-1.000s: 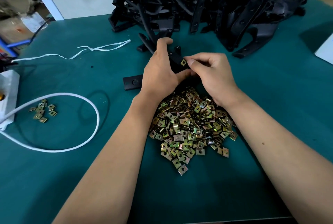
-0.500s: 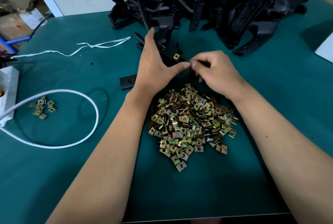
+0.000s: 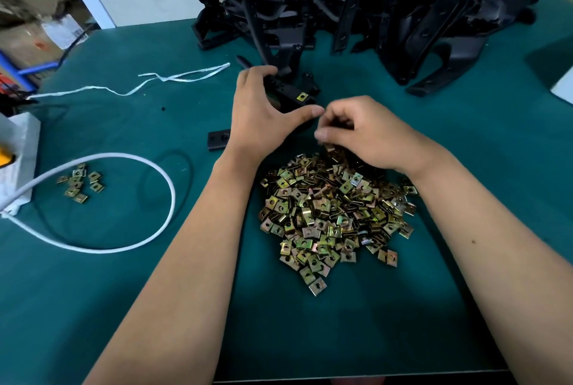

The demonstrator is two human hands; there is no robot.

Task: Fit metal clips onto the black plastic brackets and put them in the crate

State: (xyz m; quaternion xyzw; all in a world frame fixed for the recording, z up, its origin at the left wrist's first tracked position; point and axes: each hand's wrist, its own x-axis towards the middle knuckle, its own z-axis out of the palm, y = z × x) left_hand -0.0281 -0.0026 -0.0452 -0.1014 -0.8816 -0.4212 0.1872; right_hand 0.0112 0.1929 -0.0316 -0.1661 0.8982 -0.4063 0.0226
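One bracket [image 3: 291,96] in left hand [image 3: 260,118] grip, clip [image 3: 302,96] fitted.

So the big pile of clips [image 3: 335,214] sits dead centre of the frame on the table [image 3: 465,167], between both forearms. Bracket heap [image 3: 372,12] runs across the top. One bracket [image 3: 291,96] lies just above the clips, under the left hand [image 3: 263,118]. Small clip bunch [image 3: 79,183] is mid-left, inside the cable loop [image 3: 124,198].
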